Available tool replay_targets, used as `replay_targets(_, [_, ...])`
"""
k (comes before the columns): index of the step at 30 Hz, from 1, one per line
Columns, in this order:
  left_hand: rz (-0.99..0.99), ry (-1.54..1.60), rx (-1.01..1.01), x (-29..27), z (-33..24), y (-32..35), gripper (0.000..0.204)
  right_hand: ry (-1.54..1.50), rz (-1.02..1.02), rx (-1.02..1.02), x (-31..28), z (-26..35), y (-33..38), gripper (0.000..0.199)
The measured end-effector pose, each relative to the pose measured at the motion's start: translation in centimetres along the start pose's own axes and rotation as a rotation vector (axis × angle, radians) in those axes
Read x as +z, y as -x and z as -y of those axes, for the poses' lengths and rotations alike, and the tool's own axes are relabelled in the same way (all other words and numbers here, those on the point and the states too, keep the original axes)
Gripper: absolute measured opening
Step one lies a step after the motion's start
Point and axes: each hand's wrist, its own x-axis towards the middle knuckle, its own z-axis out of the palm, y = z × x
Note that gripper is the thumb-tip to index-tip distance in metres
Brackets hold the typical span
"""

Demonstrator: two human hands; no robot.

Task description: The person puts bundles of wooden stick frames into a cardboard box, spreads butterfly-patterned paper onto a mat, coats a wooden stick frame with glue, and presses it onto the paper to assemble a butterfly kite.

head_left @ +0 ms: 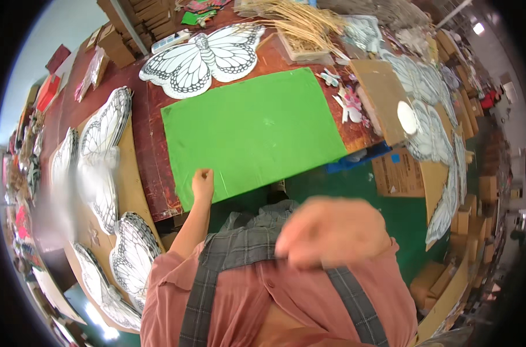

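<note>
My left hand is above the near left part of a green board, its fingers curled together. Whatever those fingers may hold is too small or hidden to make out. Close in front of my chest, my right hand is smeared by motion, and its fingers cannot be read. Behind the board's far edge lies a large black-and-white butterfly cutout with spread wings. Small pink and white figures lie by the board's right edge, next to a brown cardboard sheet.
Stacked butterfly wings rest on cardboard at the left. More wing pieces lie on cardboard to the right, near a white round disc. Dry straw sits over a tray at the back. A cardboard box stands below the table.
</note>
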Motion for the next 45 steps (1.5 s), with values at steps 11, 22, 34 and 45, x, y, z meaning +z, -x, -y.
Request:
replay_targets(11, [-0.423,-0.504,-0.335,7.2,-2.2,-2.2,0.063,-0.014,-0.603,0.029,-18.4,-11.8,-6.1,0.017])
replay_targets(22, [-0.338,-0.767,-0.403,7.3,-5.1,1.8,0.073,1.528,-0.456,0.082,-33.0,-30.8,-13.4,0.022])
replay_targets(34, [-0.312,-0.748,-0.386,6.9,-6.3,3.1,0.076,1.348,-0.222,0.351,-37.4,-29.6,-15.2,0.009])
replay_targets(45, [-0.317,-0.749,-0.361,7.0,-6.1,2.8,0.077,0.376,-0.561,0.759,-40.4,-29.5,-16.2,0.017])
